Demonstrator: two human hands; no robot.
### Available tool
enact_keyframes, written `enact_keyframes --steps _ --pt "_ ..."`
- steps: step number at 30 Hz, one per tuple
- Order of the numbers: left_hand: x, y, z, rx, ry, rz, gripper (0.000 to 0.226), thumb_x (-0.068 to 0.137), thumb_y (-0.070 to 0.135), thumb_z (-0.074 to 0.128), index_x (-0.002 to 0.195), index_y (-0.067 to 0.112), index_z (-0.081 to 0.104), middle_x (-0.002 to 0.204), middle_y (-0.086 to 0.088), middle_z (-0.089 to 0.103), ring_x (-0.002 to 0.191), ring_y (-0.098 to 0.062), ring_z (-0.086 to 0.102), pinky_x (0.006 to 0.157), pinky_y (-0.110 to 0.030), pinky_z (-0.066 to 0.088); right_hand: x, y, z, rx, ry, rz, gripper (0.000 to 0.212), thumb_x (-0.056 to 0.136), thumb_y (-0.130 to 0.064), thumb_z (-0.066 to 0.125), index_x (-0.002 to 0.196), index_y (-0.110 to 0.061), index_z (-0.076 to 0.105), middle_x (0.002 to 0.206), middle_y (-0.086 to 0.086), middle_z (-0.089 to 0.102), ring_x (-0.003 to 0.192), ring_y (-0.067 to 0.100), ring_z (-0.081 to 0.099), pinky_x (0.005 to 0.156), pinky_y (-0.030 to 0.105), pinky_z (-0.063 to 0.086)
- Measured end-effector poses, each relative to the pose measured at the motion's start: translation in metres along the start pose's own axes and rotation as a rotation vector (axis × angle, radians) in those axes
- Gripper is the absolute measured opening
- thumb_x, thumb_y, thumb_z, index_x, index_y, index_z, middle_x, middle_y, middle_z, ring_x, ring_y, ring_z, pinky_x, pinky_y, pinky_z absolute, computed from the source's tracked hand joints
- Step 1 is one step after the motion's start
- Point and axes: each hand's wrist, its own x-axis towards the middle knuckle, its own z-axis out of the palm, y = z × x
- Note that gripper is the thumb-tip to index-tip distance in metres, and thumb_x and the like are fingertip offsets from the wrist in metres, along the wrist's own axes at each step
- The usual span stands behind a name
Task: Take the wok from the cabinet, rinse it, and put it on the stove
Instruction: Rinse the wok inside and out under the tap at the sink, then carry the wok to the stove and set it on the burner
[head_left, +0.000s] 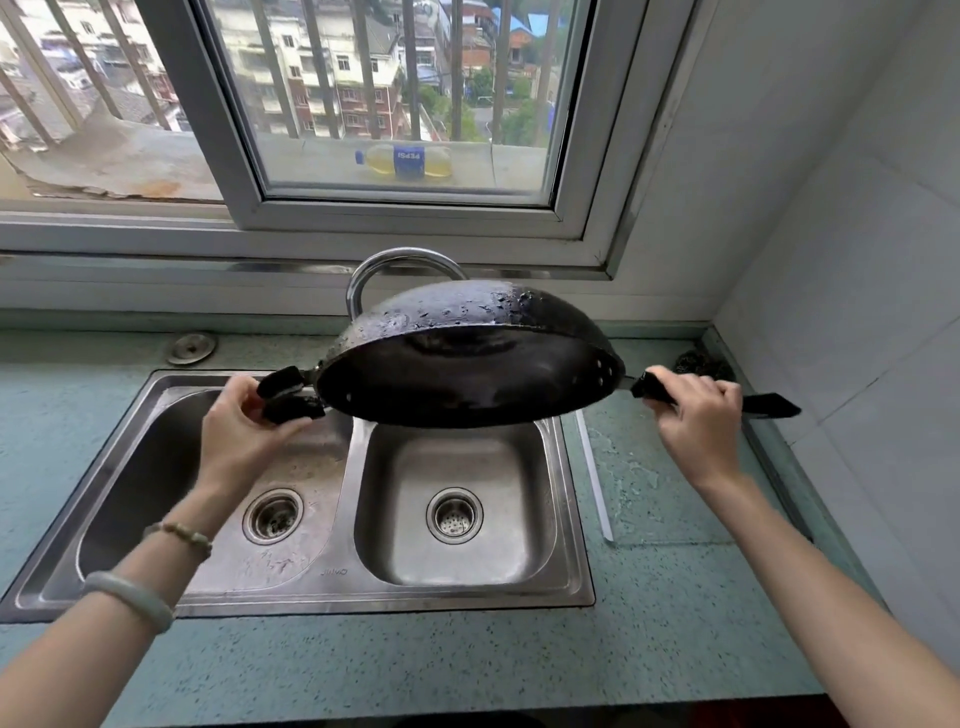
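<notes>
Wok (470, 358) hangs in the air between my two hands, turned nearly upside down over the sink (332, 597), its dark hollow tipped down and toward me, its rounded back beaded with water. Nearest to me, my forearms reach out over the speckled green counter (467, 670); a pale bangle (130, 597) and a bead bracelet (179, 535) sit on my left wrist. Beneath the wok lies the steel double sink, each basin with a round drain. My left hand (241, 431) is closed around the short black helper handle (288, 397) on the wok's left side. My right hand (698, 421) is wrapped around the long black handle (769, 405), whose end sticks out past my fingers toward the tiled wall. The wok is above the right basin (457, 514), not touching it. Behind it, the curved chrome faucet (400, 265) rises, partly hidden by the wok's back. A dark scouring pad (701, 364) sits in the counter's far right corner. Beyond the faucet is the window (405, 104), and outside on the ledge a plastic bottle (408, 162) of yellow liquid lies on its side.
</notes>
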Motion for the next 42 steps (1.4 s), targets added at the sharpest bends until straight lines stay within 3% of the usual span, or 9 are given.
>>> enact_keyframes --steps 3,6,11,17,20,25,33,36,42 --pt "-0.004 -0.009 0.0 0.051 -0.001 -0.001 0.046 0.059 0.01 0.088 0.075 0.013 0.045 0.072 -0.008 0.056 0.063 -0.015 0.048 0.056 -0.023 0.043 -0.006 0.002 0.004 0.003 -0.008 -0.004 0.026 0.081 -0.017 0.068 0.107 -0.015 0.067 0.082 0.001 0.071 0.073 0.023 0.063 0.075 0.032 0.025" --pt "-0.017 -0.036 0.01 0.171 -0.099 -0.097 0.05 0.055 0.01 0.09 0.075 0.007 0.044 0.069 -0.012 0.059 0.061 -0.022 0.048 0.058 -0.032 0.041 -0.026 0.005 0.019 0.015 -0.219 0.044 0.034 0.079 -0.011 0.072 0.112 -0.017 0.067 0.09 0.004 0.073 0.082 0.023 0.064 0.076 0.03 0.022" --pt "-0.012 -0.051 0.013 0.177 -0.3 -0.19 0.045 0.054 0.004 0.088 0.079 0.007 0.051 0.074 -0.008 0.064 0.065 -0.02 0.055 0.053 -0.014 0.04 -0.022 0.001 0.023 -0.033 -0.503 0.105 0.031 0.082 -0.015 0.066 0.112 -0.023 0.066 0.1 -0.001 0.072 0.096 0.021 0.062 0.08 0.032 0.023" --pt "0.032 -0.03 -0.012 0.056 -0.351 -0.214 0.041 0.062 -0.006 0.083 0.095 0.003 0.059 0.085 -0.007 0.065 0.073 -0.015 0.059 0.058 -0.003 0.046 0.025 -0.014 0.005 -0.13 -0.48 0.065 0.028 0.075 -0.021 0.063 0.102 -0.028 0.067 0.088 -0.001 0.073 0.089 0.021 0.063 0.082 0.031 0.032" --pt "0.043 -0.031 -0.029 -0.108 -0.348 -0.303 0.034 0.07 -0.01 0.074 0.098 0.004 0.062 0.09 -0.013 0.07 0.073 -0.016 0.066 0.067 -0.012 0.053 0.045 -0.026 0.001 -0.164 -0.515 0.005 0.033 0.07 -0.022 0.063 0.102 -0.029 0.068 0.089 0.001 0.073 0.091 0.022 0.063 0.082 0.032 0.033" --pt "0.03 -0.035 -0.053 -0.489 -0.262 -0.514 0.02 0.083 -0.013 0.056 0.092 0.004 0.062 0.072 -0.005 0.073 0.063 -0.012 0.071 0.067 -0.02 0.058 0.06 -0.05 0.003 -0.104 -0.601 -0.065 0.036 0.068 -0.025 0.064 0.103 -0.03 0.064 0.094 0.002 0.072 0.092 0.025 0.063 0.083 0.031 0.037" --pt "-0.022 -0.059 -0.09 -0.694 0.021 -0.701 0.012 0.088 0.0 0.058 0.093 0.011 0.057 0.065 0.002 0.072 0.059 -0.009 0.069 0.077 -0.028 0.053 0.074 -0.082 0.026 0.089 -0.8 -0.185 0.039 0.067 -0.024 0.073 0.106 -0.025 0.072 0.087 -0.002 0.059 0.095 0.024 0.061 0.077 0.029 0.048" --pt "-0.052 -0.061 -0.104 -0.758 0.129 -0.719 0.009 0.088 0.008 0.061 0.097 0.01 0.06 0.065 0.003 0.072 0.059 -0.007 0.068 0.066 -0.022 0.054 0.081 -0.092 0.037 0.141 -0.858 -0.248 0.038 0.065 -0.029 0.074 0.104 -0.028 0.072 0.085 -0.01 0.057 0.094 0.019 0.06 0.081 0.032 0.05" --pt "-0.128 -0.049 -0.127 -0.908 0.424 -0.761 0.02 0.09 0.012 0.059 0.073 0.015 0.068 0.057 0.005 0.066 0.05 -0.003 0.061 0.052 -0.013 0.051 0.088 -0.131 0.046 0.247 -0.856 -0.473 0.025 0.062 -0.032 0.077 0.087 -0.031 0.073 0.076 -0.007 0.06 0.082 0.022 0.061 0.073 0.036 0.052"
